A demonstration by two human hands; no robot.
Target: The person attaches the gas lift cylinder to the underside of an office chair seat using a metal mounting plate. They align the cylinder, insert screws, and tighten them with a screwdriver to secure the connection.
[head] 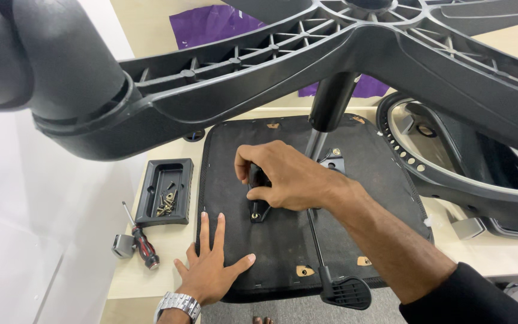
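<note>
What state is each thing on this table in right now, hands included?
Chair seat: upside down, flat on the table.
Mechanism plate: on the seat underside.
Right hand: closed around the mechanism plate.
Left hand: open, palm flat on the seat.
Chair base: raised on its column.
Black tray: holding loose screws.
Screwdriver: lying unused on the table.

Black mechanism plate (258, 201) gripped on upturned black seat base (355, 180), lying flat on desk
</note>
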